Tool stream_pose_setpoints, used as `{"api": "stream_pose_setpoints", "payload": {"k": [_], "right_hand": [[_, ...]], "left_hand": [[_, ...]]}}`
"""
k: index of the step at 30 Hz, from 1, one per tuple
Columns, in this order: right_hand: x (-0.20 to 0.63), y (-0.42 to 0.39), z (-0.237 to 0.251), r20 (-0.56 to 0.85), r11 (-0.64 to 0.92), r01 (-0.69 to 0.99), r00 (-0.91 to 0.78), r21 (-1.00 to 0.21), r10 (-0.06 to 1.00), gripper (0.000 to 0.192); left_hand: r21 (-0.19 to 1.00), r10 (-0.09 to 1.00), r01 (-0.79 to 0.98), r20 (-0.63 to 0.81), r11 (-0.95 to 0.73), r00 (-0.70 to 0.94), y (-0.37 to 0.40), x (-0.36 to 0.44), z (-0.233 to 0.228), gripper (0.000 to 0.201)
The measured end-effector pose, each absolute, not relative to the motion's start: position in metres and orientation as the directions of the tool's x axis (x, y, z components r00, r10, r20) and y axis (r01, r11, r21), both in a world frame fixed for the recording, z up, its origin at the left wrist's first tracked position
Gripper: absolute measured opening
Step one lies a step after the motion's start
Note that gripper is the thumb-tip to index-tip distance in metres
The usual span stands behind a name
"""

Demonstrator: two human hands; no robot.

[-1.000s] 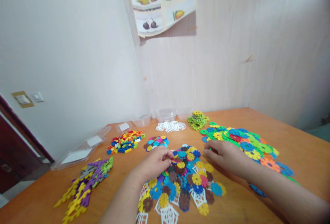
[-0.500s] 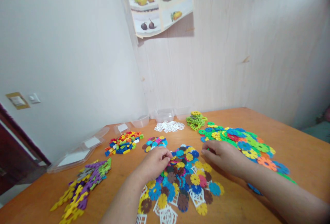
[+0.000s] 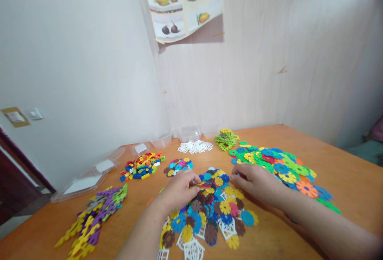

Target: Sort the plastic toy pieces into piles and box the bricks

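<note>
Far out to the left of both hands lies a heap of purple and yellow flat pieces [image 3: 91, 220], then a pile of small bricks [image 3: 140, 165] beyond the left hand. The left hand [image 3: 178, 191] rests on the near-left edge of the central pile of flower discs [image 3: 214, 204], fingers curled, pinching what looks like a yellow disc [image 3: 200, 184] at its fingertips. That pile lies directly between and under the two hands, spreading toward the body, with no clear long axis; the left hand is the nearer to its middle. The right hand [image 3: 259, 183] lies palm down at the pile's right rim, fingers loosely bent; whether it holds anything I cannot tell. Just right of it spreads a larger heap of big discs [image 3: 281, 166].
</note>
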State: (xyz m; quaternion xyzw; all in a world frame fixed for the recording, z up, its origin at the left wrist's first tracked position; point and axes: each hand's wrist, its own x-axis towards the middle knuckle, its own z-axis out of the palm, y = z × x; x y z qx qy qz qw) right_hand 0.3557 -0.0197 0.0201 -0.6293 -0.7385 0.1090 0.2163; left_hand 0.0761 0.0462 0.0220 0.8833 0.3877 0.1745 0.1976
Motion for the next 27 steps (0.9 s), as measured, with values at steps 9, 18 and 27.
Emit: {"api": "stream_pose_setpoints", "payload": {"k": [9,18,27], "right_hand": [[0.357,-0.019,0.019,0.170,0.191,0.879,-0.128,-0.437,0.977,0.028],[0.355,-0.021,0.023,0.186,0.199,0.879,-0.129,-0.433,0.974,0.028],[0.354,-0.021,0.024,0.211,0.225,0.868,-0.143,-0.443,0.967,0.026]], "left_hand": [[0.549,0.778,0.610,0.124,-0.571,0.616,0.044,0.075,0.030,0.017],[0.741,0.933,0.585,0.161,-0.330,0.322,0.057,0.066,0.029,0.017],[0.852,0.981,0.508,0.183,-0.127,-0.063,0.081,0.046,0.016,0.035]]}}
